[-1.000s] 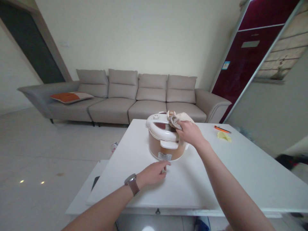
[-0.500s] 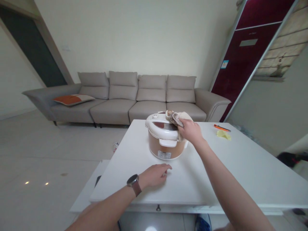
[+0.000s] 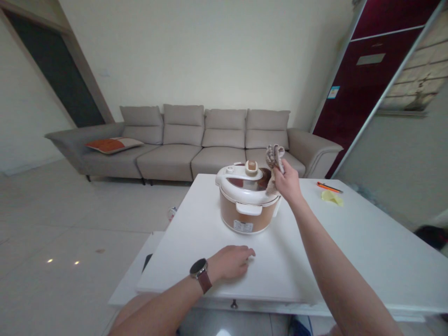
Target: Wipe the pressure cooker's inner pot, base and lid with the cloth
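**Two hands, one cooker, one cloth**

Two bare hands are over a white table (image 3: 367,252). The right hand (image 3: 287,182) is raised above the far right side of a pressure cooker (image 3: 248,205), its fingers closed around a crumpled beige-brown cloth (image 3: 274,156). The bunched part of the cloth stands up above the knuckles, and a loose end hangs down beside the palm toward the lid's rim. Whether that end touches the lid cannot be told.

The cooker stands upright toward the table's far edge, about midway along it. It has a brown body, a white lid that is on, and a small brown-capped knob (image 3: 251,166) on top.

The left hand (image 3: 231,262) lies palm down near the table's front edge, fingers loosely spread and holding nothing. It is in front of the cooker and apart from it. A watch (image 3: 200,273) with a brown strap sits on that wrist.

Near the far right corner of the table lie an orange cutter (image 3: 329,187) and, just beside it, a crumpled yellow scrap (image 3: 332,197). Beyond the table stands a long grey sofa (image 3: 196,149) with an orange cushion (image 3: 112,144) at its left end.
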`<state>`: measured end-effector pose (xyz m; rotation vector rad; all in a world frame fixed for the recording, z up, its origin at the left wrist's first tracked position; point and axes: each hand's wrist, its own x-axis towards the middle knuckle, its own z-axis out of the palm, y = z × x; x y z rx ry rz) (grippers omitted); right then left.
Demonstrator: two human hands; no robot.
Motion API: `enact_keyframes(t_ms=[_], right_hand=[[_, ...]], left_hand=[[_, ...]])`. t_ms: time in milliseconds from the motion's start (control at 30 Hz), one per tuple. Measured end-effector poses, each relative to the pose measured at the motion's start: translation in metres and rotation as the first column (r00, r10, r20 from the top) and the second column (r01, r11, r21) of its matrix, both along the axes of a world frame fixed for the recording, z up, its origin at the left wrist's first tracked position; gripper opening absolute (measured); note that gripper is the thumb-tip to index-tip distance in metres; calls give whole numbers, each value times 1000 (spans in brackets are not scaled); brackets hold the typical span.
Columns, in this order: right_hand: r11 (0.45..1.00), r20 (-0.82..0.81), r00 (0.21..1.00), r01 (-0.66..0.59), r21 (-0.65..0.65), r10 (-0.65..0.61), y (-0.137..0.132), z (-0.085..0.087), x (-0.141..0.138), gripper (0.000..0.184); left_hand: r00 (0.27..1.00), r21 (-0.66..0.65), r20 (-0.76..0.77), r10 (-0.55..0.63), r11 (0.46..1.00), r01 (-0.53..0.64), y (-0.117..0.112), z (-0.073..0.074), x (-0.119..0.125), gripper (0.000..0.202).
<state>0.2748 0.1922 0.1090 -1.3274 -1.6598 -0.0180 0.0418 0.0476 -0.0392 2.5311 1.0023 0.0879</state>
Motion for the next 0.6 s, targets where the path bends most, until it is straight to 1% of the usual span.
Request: enact_keyframes(t_ms=[33, 100, 133, 200, 267, 400, 433, 500, 600], right_hand=[[998, 56, 996, -68, 12, 67, -2, 0, -9, 41], [984, 216, 960, -178, -14, 177, -5, -1, -26, 47], [981, 289, 937, -192, -38, 195, -6, -3, -34, 51], [984, 373, 911, -164, -67, 177, -6, -7, -44, 59], [991, 359, 924, -117, -69, 135, -2, -9, -46, 63], [997, 191, 981, -14, -82, 30, 7, -9, -35, 57], [997, 171, 985, -13, -82, 26, 8, -9, -34, 56], [995, 195, 977, -79, -67, 90, 7, -7, -36, 58], [971, 303, 923, -237, -45, 239, -1, -7, -43, 69]], left_hand=[[1000, -3, -2, 0, 1000, 0, 0, 1, 1, 44], [1000, -18, -2, -3, 1000, 3, -1, 3, 3, 44], [1000, -28, -3, -6, 1000, 6, -1, 4, 3, 45], [1000, -44, -9, -9, 999, 9, -1, 4, 4, 46], [1000, -50, -18, -12, 999, 11, -1, 4, 4, 46], [999, -50, -33, -19, 999, 17, -3, 3, 2, 45], [999, -50, -34, -20, 999, 19, -3, 2, 1, 45], [999, -49, -34, -22, 999, 21, -3, 1, -1, 45], [999, -50, -41, -29, 998, 27, -3, -2, -3, 45]])
